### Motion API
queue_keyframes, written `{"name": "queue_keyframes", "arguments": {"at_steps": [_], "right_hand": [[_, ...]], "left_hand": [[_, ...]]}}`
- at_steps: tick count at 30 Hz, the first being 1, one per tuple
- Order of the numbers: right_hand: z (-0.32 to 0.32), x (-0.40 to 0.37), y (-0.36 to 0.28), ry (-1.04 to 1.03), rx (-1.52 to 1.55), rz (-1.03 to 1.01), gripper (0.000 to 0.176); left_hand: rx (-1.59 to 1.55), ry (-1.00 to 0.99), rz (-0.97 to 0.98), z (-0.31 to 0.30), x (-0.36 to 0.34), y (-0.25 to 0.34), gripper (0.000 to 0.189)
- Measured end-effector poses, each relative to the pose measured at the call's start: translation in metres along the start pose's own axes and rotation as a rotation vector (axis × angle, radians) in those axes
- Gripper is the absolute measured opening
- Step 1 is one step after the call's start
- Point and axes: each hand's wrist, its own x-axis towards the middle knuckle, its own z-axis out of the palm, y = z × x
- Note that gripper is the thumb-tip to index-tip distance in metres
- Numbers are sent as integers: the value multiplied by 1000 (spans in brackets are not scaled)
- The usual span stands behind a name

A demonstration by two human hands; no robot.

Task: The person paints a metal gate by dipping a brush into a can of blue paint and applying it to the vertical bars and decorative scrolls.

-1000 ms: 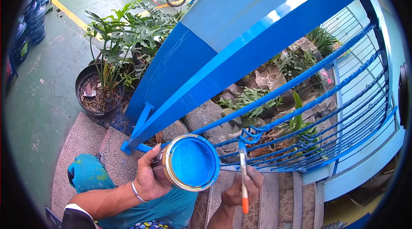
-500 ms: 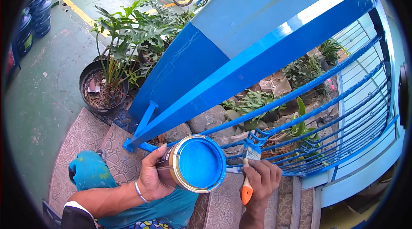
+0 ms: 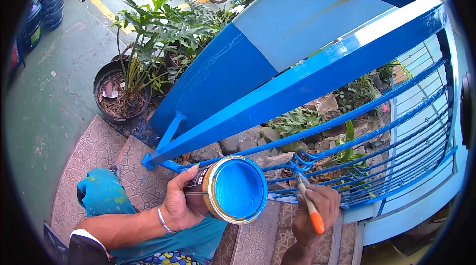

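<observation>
The brush [image 3: 311, 204], its tip at the railing scrollwork [image 3: 302, 162], is probably best worked lightly into each curl, the grip of the right hand [image 3: 317, 213] pinching its handle, with the paint can [image 3: 200, 197], clasped by the left hand [image 3: 179, 206], ideally level alongside.

Head-worn view: faces forward and down, near hands [image 3: 179, 200] [image 3: 318, 211].
</observation>
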Motion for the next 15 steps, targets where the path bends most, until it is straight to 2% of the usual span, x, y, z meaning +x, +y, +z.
{"name": "queue_keyframes", "arguments": {"at_steps": [4, 7, 8, 11, 13, 15], "right_hand": [[4, -20, 6, 41, 77, 72, 28], [16, -60, 10, 389, 409, 364, 25], [19, -68, 9, 469, 432, 400, 21], [32, -95, 6, 458, 552, 609, 22], [44, -110, 1, 454, 649, 734, 21], [58, -123, -3, 458, 775, 818, 21]], "left_hand": [[-6, 2, 6, 0, 0, 0, 65], [36, -25, 15, -2, -1, 0, 72], [84, -47, 34, -1, -1, 0, 76], [228, -50, 150, -4, 2, -6, 83], [93, -90, 45, -12, -2, -4, 81], [116, -18, -2, -19, -3, -3, 80]]}}
